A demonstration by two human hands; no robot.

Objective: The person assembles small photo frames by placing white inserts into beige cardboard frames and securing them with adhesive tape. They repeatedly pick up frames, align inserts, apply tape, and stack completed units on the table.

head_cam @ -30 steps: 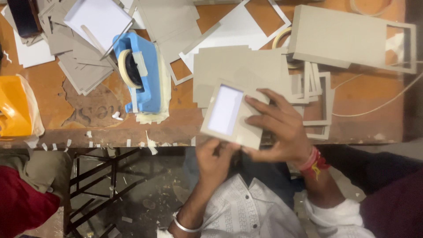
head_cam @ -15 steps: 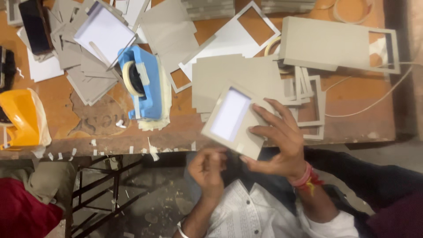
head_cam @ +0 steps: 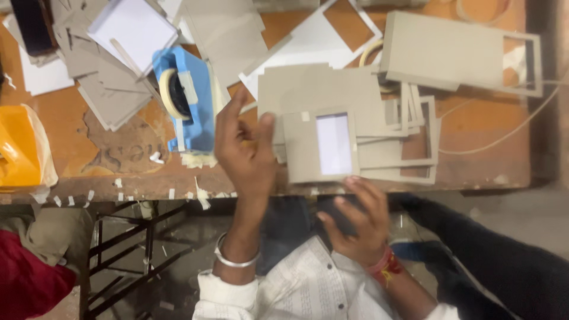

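Note:
My right hand (head_cam: 355,222) is below the table edge, fingertips on the lower edge of a grey cardboard frame (head_cam: 302,148) with a white window. The frame rests flat over a stack of grey card sheets (head_cam: 314,89) at the table's near edge. My left hand (head_cam: 246,148) is raised over the table edge with its fingers apart and nothing visible in them. It is just right of a blue tape dispenser (head_cam: 186,101), and its thumb is close to the frame's left side. A metal bangle is on the left wrist, red thread on the right.
Grey card pieces and cut-out frames (head_cam: 415,130) litter the wooden table (head_cam: 486,166). A large grey frame (head_cam: 456,50) lies at the back right, a white pad (head_cam: 130,26) at the back left, and a yellow bag (head_cam: 18,148) at the left edge. A cord (head_cam: 510,130) runs to the right.
The frame has moved from a tilted hold near my chest onto the card stack. My left hand let go of it and rose toward the tape dispenser. My right hand dropped to the frame's lower edge.

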